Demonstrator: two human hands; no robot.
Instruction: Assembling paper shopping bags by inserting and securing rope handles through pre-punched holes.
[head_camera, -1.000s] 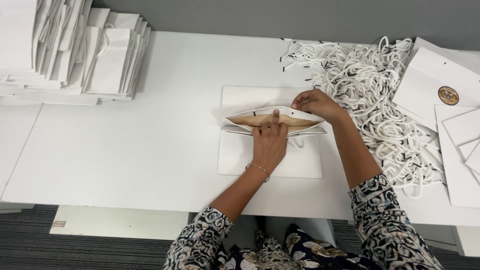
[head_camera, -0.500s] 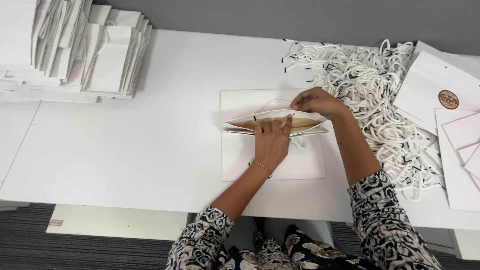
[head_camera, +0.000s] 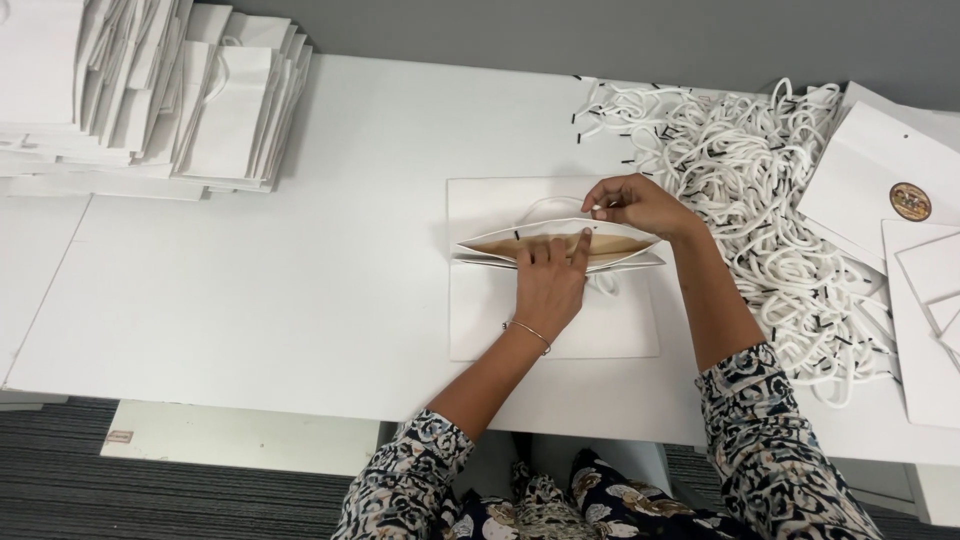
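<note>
A white paper bag (head_camera: 620, 325) lies flat on the white table (head_camera: 300, 290), its mouth pulled open and its tan inside showing. My left hand (head_camera: 548, 282) rests palm down on the near side of the bag, with its fingertips at the open mouth. At the far rim of the mouth my right hand (head_camera: 636, 206) pinches the end of a white cord handle (head_camera: 545, 209). The cord arcs in a loop over the upper half of the bag. A bracelet circles my left wrist.
A tangled heap of white cord handles with black tips (head_camera: 760, 190) covers the table to the right. Flat white bags, one with a round brown sticker (head_camera: 880, 180), lie at the far right. Stacks of finished white bags (head_camera: 150, 90) fill the back left corner.
My left hand has slid a little forward and its fingers now reach the bag's mouth. My right hand has stayed at the far rim, working the cord end there.
</note>
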